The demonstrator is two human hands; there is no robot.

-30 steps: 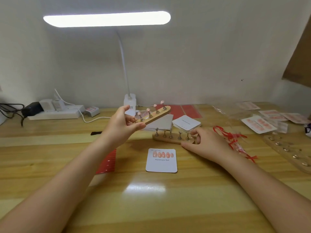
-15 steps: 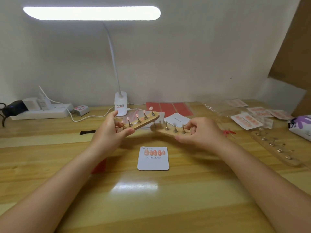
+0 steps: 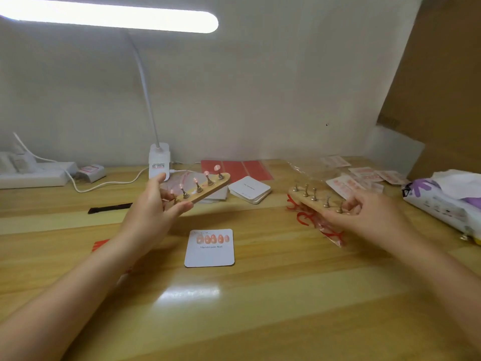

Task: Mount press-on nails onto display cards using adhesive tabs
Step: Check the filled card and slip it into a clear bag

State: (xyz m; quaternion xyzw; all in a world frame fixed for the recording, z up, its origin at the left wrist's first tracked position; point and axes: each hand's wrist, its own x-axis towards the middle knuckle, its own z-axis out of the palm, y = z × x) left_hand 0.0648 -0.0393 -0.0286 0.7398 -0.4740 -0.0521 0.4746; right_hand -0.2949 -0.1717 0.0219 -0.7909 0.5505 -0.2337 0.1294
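Home craft desk, lamp (lit), nail cards

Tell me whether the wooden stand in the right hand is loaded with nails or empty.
Empty: the wooden stand gripped by the right hand shows five bare metal pegs, no nails on their tips.

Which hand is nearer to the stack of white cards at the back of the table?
Left. The left hand holds a nail stand just left of the stack of white cards. The right hand, gripping an empty stand, is farther off to the stack's right.
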